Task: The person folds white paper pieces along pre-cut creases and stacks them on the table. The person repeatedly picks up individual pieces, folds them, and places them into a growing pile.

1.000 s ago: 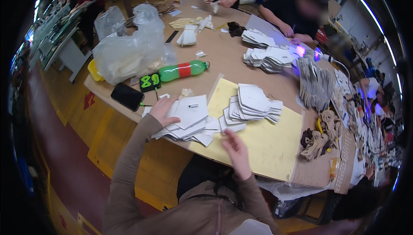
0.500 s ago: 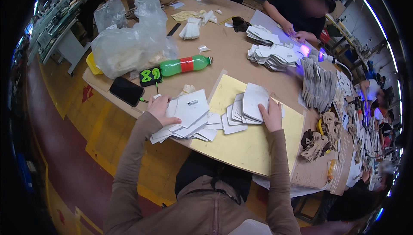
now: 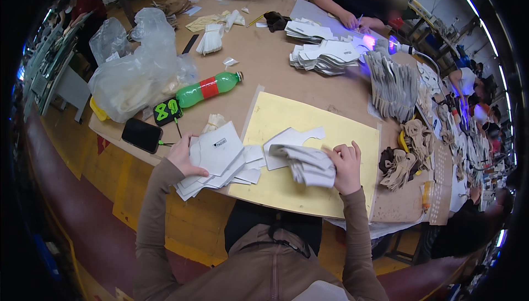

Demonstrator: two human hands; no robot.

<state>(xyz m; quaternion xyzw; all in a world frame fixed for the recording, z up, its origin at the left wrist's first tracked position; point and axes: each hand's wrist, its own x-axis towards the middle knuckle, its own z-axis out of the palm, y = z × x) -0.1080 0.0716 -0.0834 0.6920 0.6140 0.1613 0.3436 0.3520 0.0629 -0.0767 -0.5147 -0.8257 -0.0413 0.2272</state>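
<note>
My right hand [image 3: 346, 166] grips a thick bundle of white cut pieces [image 3: 306, 164], lifted a little over the yellow sheet [image 3: 308, 130]. One flat white piece [image 3: 289, 138] lies under the bundle on the sheet. My left hand [image 3: 183, 155] rests on the left edge of a fanned pile of white pieces [image 3: 217, 160] at the table's front edge. A black phone [image 3: 142, 134] lies just left of that hand.
A green bottle with a red band [image 3: 209, 87], a black tag with green figures [image 3: 167, 111] and bulging clear plastic bags [image 3: 138, 75] stand behind the pile. More white stacks [image 3: 325, 55] and grey stacks [image 3: 394, 83] sit farther back, where another person [image 3: 358, 3] works under violet light.
My right hand reached to the stack on the yellow sheet, closed on it and pulled the bundle toward me. My left hand stayed on the fanned pile.
</note>
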